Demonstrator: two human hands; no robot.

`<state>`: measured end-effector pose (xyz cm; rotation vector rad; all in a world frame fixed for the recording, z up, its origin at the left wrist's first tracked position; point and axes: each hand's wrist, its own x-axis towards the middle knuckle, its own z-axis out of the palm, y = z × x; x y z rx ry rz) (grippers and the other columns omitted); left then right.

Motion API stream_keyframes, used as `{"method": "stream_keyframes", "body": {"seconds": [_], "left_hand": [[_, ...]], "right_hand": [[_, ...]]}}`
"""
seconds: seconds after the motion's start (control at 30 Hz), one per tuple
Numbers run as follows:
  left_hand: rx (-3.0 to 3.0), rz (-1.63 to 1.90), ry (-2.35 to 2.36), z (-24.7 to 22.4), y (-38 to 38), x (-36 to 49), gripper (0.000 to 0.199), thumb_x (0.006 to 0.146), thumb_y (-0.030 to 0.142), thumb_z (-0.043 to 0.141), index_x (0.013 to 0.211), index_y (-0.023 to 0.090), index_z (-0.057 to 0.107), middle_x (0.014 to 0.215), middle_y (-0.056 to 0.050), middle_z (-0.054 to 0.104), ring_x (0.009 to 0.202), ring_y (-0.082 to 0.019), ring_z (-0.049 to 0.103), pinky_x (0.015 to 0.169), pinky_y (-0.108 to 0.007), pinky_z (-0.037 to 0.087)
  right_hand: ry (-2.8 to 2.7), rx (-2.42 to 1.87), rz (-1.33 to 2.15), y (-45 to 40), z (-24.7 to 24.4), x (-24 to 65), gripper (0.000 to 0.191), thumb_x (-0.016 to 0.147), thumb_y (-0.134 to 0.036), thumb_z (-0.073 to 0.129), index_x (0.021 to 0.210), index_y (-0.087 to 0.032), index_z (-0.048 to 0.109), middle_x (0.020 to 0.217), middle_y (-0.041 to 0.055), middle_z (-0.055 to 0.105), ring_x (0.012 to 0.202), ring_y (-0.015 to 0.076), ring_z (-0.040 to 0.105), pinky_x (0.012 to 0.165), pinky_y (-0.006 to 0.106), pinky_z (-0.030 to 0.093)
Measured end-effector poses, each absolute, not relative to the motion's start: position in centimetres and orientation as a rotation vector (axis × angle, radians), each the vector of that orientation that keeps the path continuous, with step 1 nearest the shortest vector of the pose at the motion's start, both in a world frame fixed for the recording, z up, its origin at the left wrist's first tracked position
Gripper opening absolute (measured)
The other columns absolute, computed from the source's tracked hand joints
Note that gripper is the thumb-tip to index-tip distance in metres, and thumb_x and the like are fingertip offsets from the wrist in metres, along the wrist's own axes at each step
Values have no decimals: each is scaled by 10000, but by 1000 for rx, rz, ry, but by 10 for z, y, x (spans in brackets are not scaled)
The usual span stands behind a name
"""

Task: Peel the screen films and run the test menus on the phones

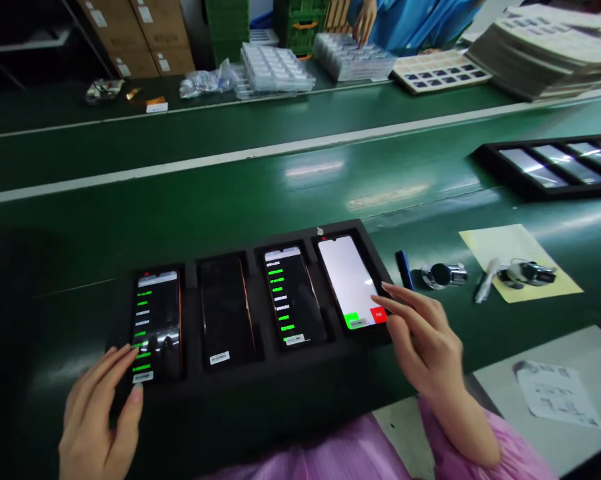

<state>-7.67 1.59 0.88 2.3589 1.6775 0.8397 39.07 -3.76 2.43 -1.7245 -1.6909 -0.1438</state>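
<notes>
Right hand: open [428,340], holding nothing, fingertips at the white-screened phone [348,267]; contact unclear.
Left hand: open [98,417], empty, fingers beside the leftmost phone's [155,313] lower corner.
Tray: black [190,357], four phones, between the hands on the surface [220,200].
Screen step: seemingly touch input; any tap calls for accuracy, red [379,315] and green boxes [351,320] being small.

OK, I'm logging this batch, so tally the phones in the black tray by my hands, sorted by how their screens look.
Phones with green text on black: 2
Plain dark phone: 1
Mostly white phone: 1
Total: 4
</notes>
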Motion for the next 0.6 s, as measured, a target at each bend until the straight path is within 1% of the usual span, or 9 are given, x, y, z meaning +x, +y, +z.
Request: {"method": "stream_keyframes", "body": {"seconds": [0.07,0.17,0.27,0.37,0.47,0.6], "left_hand": [[2388,800,1718,11,30,-75,485,1042,323,559,1526,295,550,1480,-138,615,1416,-388,563,1220,-666,424],[2383,775,1796,9,49,-75,472,1050,376,534,1505,257,569,1475,-168,617,1424,-425,550,1214,-701,406],[2330,751,1883,5,58,-74,498,1052,415,515,1515,238,559,1482,-191,602,1446,-459,519,1205,-743,390],[2301,713,1909,4,57,-71,504,1051,427,517,1522,253,552,1494,-184,591,1450,-464,511,1206,-754,381],[2308,695,1907,5,53,-70,499,1047,401,537,1525,257,550,1480,-181,594,1439,-462,521,1204,-746,392],[2347,681,1907,1,47,-79,530,1035,392,558,1552,278,522,1484,-171,597,1439,-463,520,1209,-752,387]], "right_hand": [[-1698,-1739,-118,-20,17,396,284,1066,-256,513,1230,-285,743,1293,80,708,1114,278,684,935,478,574],[-1698,-1778,-112,-3,11,401,304,1076,-284,496,1249,-280,747,1337,91,692,1186,298,656,994,521,566],[-1734,-1797,-110,3,11,402,301,1087,-304,494,1254,-274,743,1372,95,677,1220,303,635,1012,531,558],[-1764,-1782,-114,8,14,401,303,1097,-306,487,1278,-269,726,1392,96,664,1238,299,622,1029,522,543],[-1778,-1763,-123,16,17,400,304,1097,-290,495,1314,-261,705,1422,97,647,1261,300,606,1049,523,522],[-1791,-1740,-132,14,22,402,301,1086,-242,489,1296,-264,705,1420,78,649,1266,283,601,1044,491,522]]}}
